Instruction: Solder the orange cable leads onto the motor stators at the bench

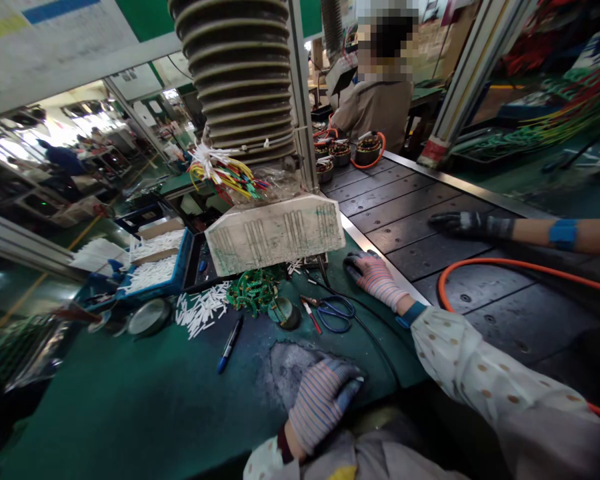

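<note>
My left hand (323, 400), in a striped glove, lies palm down on a worn grey patch of the green mat (130, 400), close to my body, with nothing in it. My right hand (375, 273), gloved the same, rests flat at the mat's right edge beside the conveyor (420, 207), fingers stretched out and holding nothing. Blue-handled scissors (337, 310) and a red-handled tool (311, 315) lie just left of it. Another person's dark-gloved hand (473, 225) with a blue wristband lies on the conveyor.
A white scuffed block (275, 233) sits under a ribbed hose (240, 73) with coloured wires (225, 175). Green wire bundle (253, 290), tape roll (287, 313), loose white tubes (200, 310), blue pen (229, 343) and blue bin (153, 267) lie on the mat. An orange hose (505, 265) crosses the conveyor; a co-worker (380, 100) sits beyond wound coils (350, 152).
</note>
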### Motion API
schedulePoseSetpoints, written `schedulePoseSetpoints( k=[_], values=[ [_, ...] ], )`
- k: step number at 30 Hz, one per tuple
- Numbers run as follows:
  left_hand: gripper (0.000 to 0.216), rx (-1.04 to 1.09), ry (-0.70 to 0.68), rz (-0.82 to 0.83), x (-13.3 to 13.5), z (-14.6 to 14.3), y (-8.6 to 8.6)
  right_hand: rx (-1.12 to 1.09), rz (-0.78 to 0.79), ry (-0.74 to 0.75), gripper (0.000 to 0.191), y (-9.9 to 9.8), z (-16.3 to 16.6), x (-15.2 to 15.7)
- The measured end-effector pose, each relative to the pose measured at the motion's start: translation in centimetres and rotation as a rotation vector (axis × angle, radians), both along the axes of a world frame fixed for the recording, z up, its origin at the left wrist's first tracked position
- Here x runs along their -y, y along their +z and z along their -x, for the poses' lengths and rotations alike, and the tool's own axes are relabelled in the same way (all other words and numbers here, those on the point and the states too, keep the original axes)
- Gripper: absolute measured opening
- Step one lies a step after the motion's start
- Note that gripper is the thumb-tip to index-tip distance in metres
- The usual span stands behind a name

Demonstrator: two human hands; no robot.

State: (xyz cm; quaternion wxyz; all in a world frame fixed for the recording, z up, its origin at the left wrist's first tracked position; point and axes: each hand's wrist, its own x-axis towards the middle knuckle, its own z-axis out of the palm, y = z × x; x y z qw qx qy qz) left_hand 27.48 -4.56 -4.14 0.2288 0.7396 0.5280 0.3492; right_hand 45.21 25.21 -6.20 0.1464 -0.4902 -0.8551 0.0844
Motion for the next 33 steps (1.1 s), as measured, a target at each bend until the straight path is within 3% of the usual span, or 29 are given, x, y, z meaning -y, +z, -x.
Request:
schedulePoseSetpoints(
  k=[18, 33],
  values=[
    [0.035, -0.005, 0.001, -0.015, 0.0, 0.0, -0.2, 0.031, 0.039, -0.007, 0.044, 0.2, 0.1, 0.0],
    [0.033, 0.001, -0.001, -0.032, -0.1, 0.0, -0.2, -0.010, -0.020, 0.008, 0.043, -0.8, -0.1, -0.3]
  ],
)
